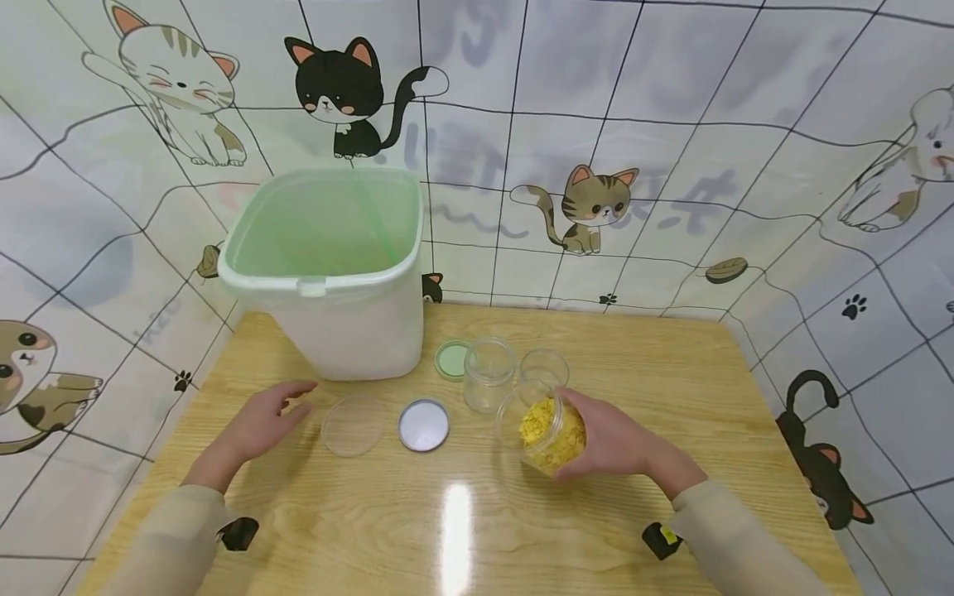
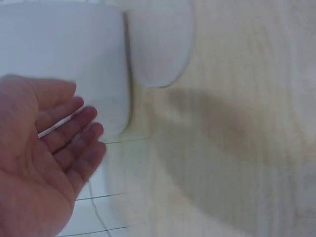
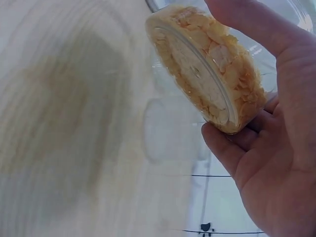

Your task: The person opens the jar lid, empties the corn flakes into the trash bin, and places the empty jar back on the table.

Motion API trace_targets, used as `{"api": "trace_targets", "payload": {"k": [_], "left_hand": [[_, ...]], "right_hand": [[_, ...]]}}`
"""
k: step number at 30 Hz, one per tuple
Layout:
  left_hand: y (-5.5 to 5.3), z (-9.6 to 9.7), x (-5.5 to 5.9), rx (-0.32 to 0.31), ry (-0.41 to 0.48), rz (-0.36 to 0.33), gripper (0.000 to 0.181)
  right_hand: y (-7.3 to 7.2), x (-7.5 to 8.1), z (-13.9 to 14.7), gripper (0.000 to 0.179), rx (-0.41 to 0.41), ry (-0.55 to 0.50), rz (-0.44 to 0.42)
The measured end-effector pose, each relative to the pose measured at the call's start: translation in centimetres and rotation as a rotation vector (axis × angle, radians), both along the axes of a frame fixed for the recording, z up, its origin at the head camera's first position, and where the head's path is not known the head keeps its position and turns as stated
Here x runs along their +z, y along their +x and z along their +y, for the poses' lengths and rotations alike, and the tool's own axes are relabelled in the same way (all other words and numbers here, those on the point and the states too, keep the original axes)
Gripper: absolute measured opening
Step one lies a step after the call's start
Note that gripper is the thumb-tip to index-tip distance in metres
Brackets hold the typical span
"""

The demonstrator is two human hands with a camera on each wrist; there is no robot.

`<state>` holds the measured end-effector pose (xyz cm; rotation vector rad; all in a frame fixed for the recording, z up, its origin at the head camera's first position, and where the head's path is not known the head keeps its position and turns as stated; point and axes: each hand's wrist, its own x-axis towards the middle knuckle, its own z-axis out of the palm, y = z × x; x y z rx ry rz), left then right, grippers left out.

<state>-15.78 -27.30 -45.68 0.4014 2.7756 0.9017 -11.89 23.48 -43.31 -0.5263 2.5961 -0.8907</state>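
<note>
My right hand [image 1: 614, 434] grips a clear jar of yellow flakes [image 1: 555, 434], thumb on one side and fingers on the other. The jar is tilted, its mouth toward the left, with flakes lying along its lower part. In the right wrist view the flat base of the flake jar [image 3: 197, 74] shows, flakes pressed against it. A clear jar without flakes [image 1: 489, 381] stands just beyond it. On the left, my left hand [image 1: 257, 422] holds nothing, its fingers relaxed near a clear round disc [image 1: 354, 425]. The left wrist view shows the palm of the left hand [image 2: 49, 148].
A white bin [image 1: 358, 331] with a pale green rim stands at the back left. A white round lid [image 1: 423, 425] and a green lid [image 1: 451, 360] lie on the wooden table [image 1: 358, 521]. Another clear round piece [image 1: 545, 364] is behind the flake jar. Cat-patterned walls enclose the table.
</note>
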Motion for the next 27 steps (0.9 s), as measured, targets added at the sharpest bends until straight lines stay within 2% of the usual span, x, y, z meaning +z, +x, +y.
{"api": "trace_targets", "payload": {"k": [4,10,12,16,18,23,27], "left_hand": [[-0.3,-0.9,1.5,0.073,-0.015,0.007,0.047],[-0.9,-2.0,3.8,0.122,-0.041,-0.020,0.054],[-1.0,-2.2,4.4,0.137,0.017,-0.057,0.059],[-1.1,-2.2,5.4,0.160,0.195,-0.130,0.069],[-1.1,-2.2,5.8,0.177,0.271,-0.138,0.073],[-1.3,-2.2,7.3,0.193,0.300,-0.074,0.079],[-1.9,-2.3,8.9,0.162,0.268,-0.101,0.083]], "right_hand": [[-0.5,1.4,0.1,0.122,0.002,0.010,0.007],[-1.5,3.8,0.4,0.113,0.006,0.010,0.033],[-1.9,4.5,0.5,0.111,0.007,0.008,0.047],[-2.5,5.7,0.2,0.109,0.014,0.015,0.082],[-2.9,6.3,-0.2,0.109,0.028,0.017,0.103],[-3.8,7.8,-1.3,0.105,0.064,0.035,0.136],[-4.6,9.0,-2.1,0.101,0.084,0.056,0.159]]}}
